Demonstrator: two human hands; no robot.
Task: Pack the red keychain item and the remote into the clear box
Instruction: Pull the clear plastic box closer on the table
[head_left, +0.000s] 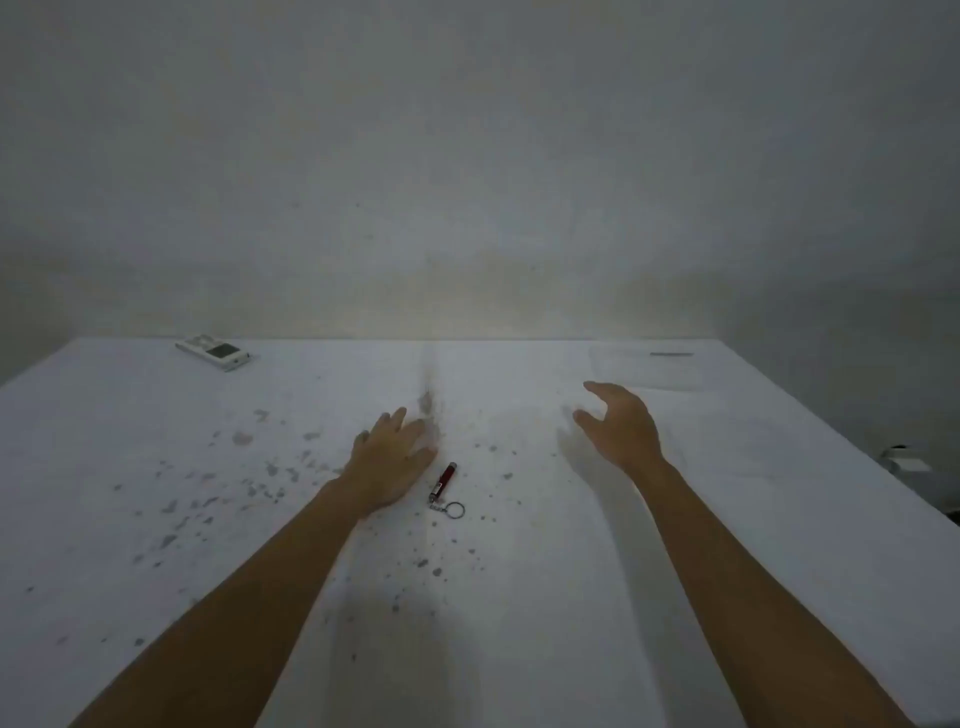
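a white table (675, 519) speckled with grey stains and a dark streak down its middle. on it, a dark red keychain item (444, 481) with a silver chain and ring, a white remote (212, 352) with a dark grey panel, and a see-through clear box (644, 368) bearing one dark line. pale grey wall (467, 156) behind.

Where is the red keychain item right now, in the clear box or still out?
Out. The red keychain item lies on the table beside the left hand, far from the clear box.
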